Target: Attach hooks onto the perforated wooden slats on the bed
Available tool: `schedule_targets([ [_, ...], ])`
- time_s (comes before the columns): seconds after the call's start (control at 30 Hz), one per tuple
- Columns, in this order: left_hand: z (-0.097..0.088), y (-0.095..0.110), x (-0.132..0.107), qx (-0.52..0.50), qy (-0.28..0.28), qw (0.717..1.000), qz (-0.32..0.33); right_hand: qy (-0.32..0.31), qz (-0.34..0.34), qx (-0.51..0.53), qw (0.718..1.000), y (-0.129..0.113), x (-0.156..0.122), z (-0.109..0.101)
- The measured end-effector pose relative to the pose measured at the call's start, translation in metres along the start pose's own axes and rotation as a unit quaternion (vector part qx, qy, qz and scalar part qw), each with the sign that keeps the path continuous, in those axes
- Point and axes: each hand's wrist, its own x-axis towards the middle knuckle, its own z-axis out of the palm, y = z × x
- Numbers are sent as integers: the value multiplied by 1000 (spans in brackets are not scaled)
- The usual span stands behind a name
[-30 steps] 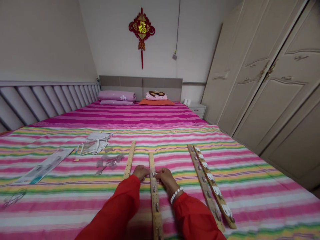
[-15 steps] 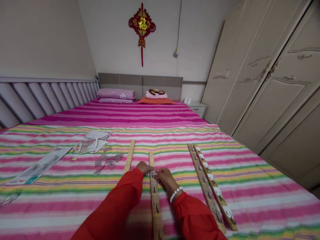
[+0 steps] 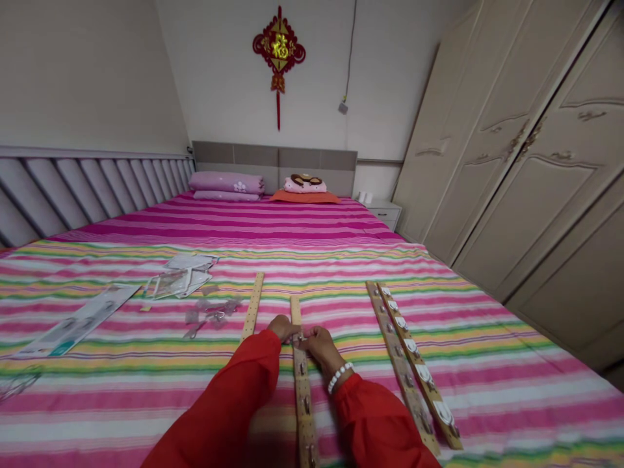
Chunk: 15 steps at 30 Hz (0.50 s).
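A narrow wooden strip point(image 3: 305, 383) lies lengthwise before me, with several small metal hooks along its near part. My left hand point(image 3: 283, 328) is closed at the strip's left edge, fingertips against the wood beside the topmost hook. From the other side, my right hand point(image 3: 322, 346), with a white bead bracelet point(image 3: 340, 377) on its wrist, pinches at that metal hook point(image 3: 301, 337); the fingertips partly cover it. Beyond the hands the strip's far end is bare. To the left lies a bare wooden strip with holes point(image 3: 253, 302), partly behind my left sleeve.
At right lie a strip with metal hooks point(image 3: 397, 351) and one with white hooks point(image 3: 419, 364). Small plastic bags with hooks point(image 3: 214, 312), packets point(image 3: 182, 276) and a long packaged card point(image 3: 82, 322) are at left. All rest on a striped bedsheet point(image 3: 331, 266).
Both hands stay at the same hook on the strip, with only slight finger movement. The right wrist has shifted a little to the left.
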Motion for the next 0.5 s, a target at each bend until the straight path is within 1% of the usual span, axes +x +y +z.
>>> schedule_targets([
  [0.13, -4, -2, 0, -20, -21, 1000, -3, -33, 18, 13, 999, -4, -2, -8],
  [0.3, -9, -5, -1, -44, -40, 998, -22, -56, 36, 13, 998, -4, 1, -15],
  [0.4, -7, -9, -4, -81, -27, 996, -15, -66, 38, 20, 997, -2, 1, -17],
  [0.5, -3, -12, -11, -138, 23, 990, 15, -74, 32, 26, 996, -2, -1, -17],
])
